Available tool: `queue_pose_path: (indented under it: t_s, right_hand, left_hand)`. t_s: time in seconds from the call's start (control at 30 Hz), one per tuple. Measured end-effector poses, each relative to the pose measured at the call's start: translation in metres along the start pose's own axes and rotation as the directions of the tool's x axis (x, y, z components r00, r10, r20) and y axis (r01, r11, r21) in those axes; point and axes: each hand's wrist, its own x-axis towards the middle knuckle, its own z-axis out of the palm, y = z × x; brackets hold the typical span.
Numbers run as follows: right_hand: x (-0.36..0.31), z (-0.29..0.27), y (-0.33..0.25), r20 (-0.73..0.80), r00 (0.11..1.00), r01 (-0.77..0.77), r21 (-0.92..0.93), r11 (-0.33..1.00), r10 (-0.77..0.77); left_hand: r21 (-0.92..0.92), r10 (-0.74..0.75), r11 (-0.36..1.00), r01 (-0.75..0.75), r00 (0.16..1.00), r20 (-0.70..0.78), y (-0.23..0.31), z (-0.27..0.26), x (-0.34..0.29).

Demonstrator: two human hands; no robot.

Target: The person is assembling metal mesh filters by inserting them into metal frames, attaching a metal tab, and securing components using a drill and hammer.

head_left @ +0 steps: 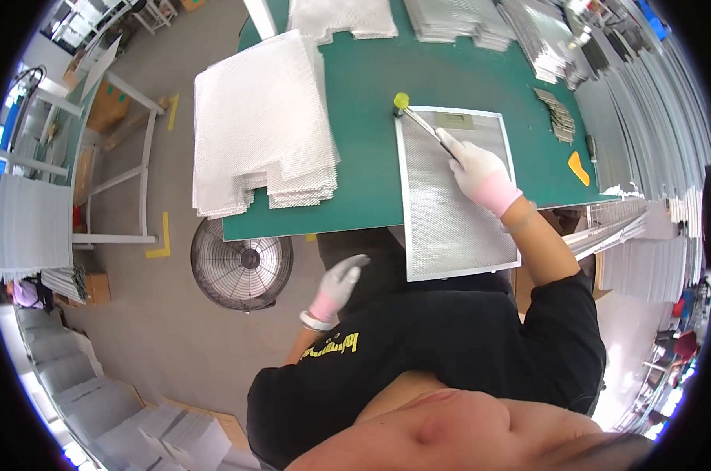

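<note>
Black shirt (442,330); rectangular silver-framed mesh panel (445,228); lime-tipped hammer (422,122).

Gap btwn stack (253,118) & panel (449,216)

The frame (403,196) looks like smooth metal, its panel (442,212) finely textured mesh, the tabletop (363,125) matt.
</note>
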Motion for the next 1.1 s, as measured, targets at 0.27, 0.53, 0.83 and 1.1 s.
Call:
queue_pose_path:
  t_s: [0.27, 0.53, 0.83, 1.1]
  right_hand:
    - [-0.054, -0.015, 0.086, -0.407, 0.874, -0.259, 0.074, 0.963, 0.267]
    - [-0.075, -0.001, 0.101, -0.202, 0.887, -0.439, -0.098, 0.893, 0.414]
    - [-0.067, -0.016, 0.12, -0.138, 0.944, -0.313, -0.083, 0.946, 0.3]
    - [-0.054, -0.049, 0.133, -0.205, 0.959, -0.196, 0.03, 0.98, 0.198]
  left_hand:
    - [-0.466, -0.093, 0.837, 0.286, 0.914, 0.394, 0.055, 0.072, 0.035]
    - [-0.466, -0.192, 0.821, 0.331, 0.927, 0.322, 0.07, 0.078, 0.024]
    - [-0.597, -0.159, 0.777, 0.202, 0.979, 0.124, 0.07, 0.099, 0.016]
    - [-0.509, -0.071, 0.86, -0.017, 0.986, -0.153, 0.071, 0.12, 0.015]
